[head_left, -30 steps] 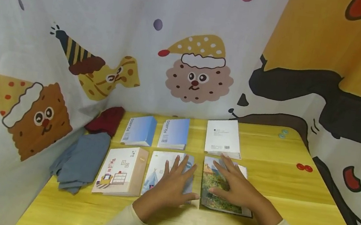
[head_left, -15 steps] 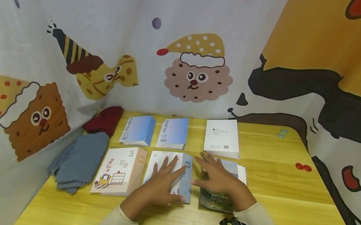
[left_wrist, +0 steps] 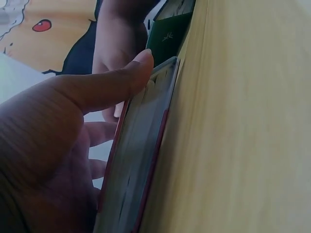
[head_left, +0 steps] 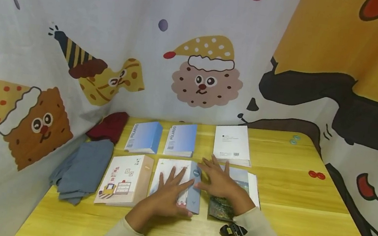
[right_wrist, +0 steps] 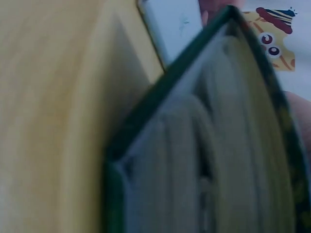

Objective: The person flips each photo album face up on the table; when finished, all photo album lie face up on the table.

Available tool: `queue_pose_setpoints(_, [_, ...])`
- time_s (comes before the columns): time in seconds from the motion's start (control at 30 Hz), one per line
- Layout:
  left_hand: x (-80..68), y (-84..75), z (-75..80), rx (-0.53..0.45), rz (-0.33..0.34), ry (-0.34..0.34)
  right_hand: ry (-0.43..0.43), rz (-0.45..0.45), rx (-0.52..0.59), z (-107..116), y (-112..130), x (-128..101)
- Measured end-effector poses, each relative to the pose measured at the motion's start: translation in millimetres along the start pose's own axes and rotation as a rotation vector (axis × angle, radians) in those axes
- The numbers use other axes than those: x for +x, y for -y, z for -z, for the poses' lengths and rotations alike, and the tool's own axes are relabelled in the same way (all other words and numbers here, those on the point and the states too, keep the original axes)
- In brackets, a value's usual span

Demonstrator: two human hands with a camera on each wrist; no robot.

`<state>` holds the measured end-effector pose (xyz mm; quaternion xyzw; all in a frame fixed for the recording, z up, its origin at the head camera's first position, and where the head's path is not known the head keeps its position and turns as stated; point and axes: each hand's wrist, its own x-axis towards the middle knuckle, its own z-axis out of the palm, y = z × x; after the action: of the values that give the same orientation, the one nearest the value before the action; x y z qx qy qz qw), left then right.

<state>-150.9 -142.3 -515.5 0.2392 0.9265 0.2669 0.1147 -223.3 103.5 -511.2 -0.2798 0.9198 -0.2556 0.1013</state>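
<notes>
While the blue-spined album lies flat on the yellow tabletop, the left hand rests open on its cover, thumb along the near edge. Just right of it, the right hand lies with straight fingers on the landscape album. Beyond the fingertips sits a white booklet.

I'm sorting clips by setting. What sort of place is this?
Probably a home play or craft corner, perhaps a staged recording nook. A cartoon curtain hangs round a small wooden table, where both hands rest on small albums laid in rows, with folded cloths beside them.
</notes>
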Motion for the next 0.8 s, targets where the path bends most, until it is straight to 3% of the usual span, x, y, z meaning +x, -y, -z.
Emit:
queue_pose_setpoints(0.33, [-0.7, 3.3, -3.2, 0.005, 0.003, 0.001, -0.023, 0.031, -0.109, -12.9, -9.3, 1.9])
queue_pose_setpoints(0.8, [-0.8, 3.6, -6.4, 0.002, -0.009, -0.069, -0.048, 0.03, -0.105, -10.6, -3.8, 1.9])
